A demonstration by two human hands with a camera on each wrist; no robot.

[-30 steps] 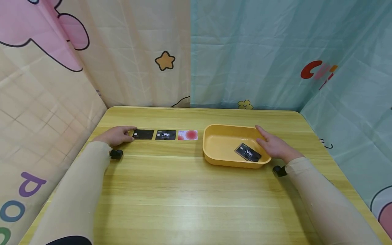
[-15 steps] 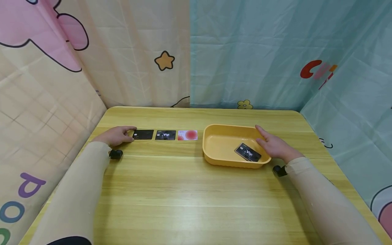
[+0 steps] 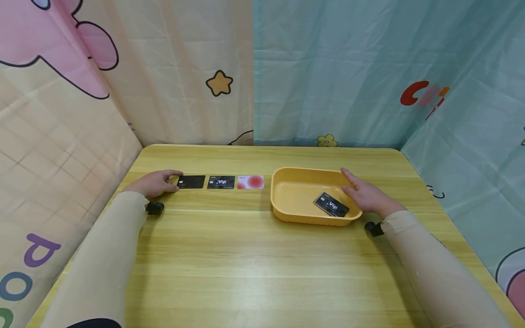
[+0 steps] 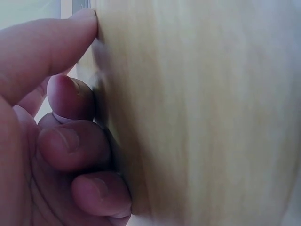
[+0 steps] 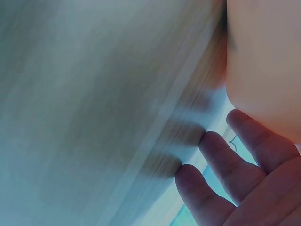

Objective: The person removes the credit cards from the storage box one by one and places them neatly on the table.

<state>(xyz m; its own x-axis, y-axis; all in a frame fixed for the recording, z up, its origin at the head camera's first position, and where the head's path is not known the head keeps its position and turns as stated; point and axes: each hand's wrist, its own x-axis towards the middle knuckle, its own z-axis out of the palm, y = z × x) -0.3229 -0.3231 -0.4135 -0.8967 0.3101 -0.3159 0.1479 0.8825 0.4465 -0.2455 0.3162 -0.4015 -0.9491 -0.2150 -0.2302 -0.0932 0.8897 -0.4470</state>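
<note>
At the left end of a row of cards lies a black card. The index finger and thumb of my left hand pinch it at its left corners. In the left wrist view the other fingers are curled beside the tabletop. A yellow plastic basket stands to the right, with a black VIP card lying tilted inside. My right hand holds the basket's right rim, thumb over the inner side. In the right wrist view its fingers reach down outside the basket wall.
Beside the black card lie a second black VIP card and a pink-and-white card, flat on the wooden table. Patterned curtains close off the back and both sides. Small black wrist cameras sit under both sleeves.
The view tilts very slightly, shifting everything a few pixels. Both hands, the cards and the basket keep their places.
</note>
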